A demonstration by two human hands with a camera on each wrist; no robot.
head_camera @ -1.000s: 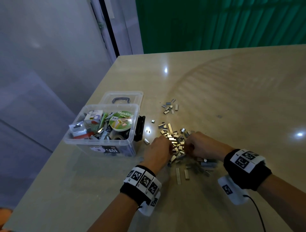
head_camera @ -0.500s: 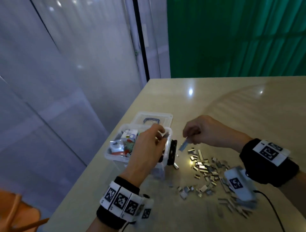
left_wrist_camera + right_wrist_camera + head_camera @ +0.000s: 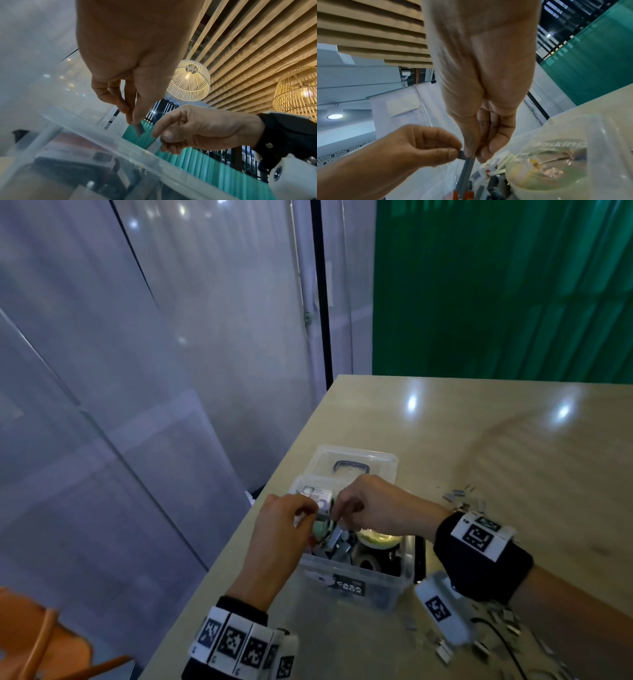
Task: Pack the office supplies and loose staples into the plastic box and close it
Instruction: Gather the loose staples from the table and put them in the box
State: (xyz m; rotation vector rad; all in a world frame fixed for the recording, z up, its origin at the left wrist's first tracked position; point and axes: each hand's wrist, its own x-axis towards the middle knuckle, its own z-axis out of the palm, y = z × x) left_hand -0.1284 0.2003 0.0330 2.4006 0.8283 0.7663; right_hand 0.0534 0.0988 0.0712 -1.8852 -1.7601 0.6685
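Observation:
The clear plastic box (image 3: 394,575) stands open near the table's left edge, its lid (image 3: 383,459) lying behind it. Inside are a masking tape roll (image 3: 556,163), small cartons and staple strips. My left hand (image 3: 310,513) hovers over the box's left side and pinches a short staple strip (image 3: 139,130). Close beside it, my right hand (image 3: 340,517) pinches a longer staple strip (image 3: 467,170) that points down into the box. Loose staples (image 3: 460,498) lie on the table right of the box, and more loose staples (image 3: 496,626) lie near my right wrist.
The wooden table (image 3: 513,446) ends just left of the box, with a glass wall (image 3: 171,371) beyond it. An orange chair (image 3: 37,642) sits below at the lower left. A green screen (image 3: 496,285) stands behind the table.
Both hands have left the staple pile on the table and moved left over the open box, each carrying staples. The head view has swung left and up.

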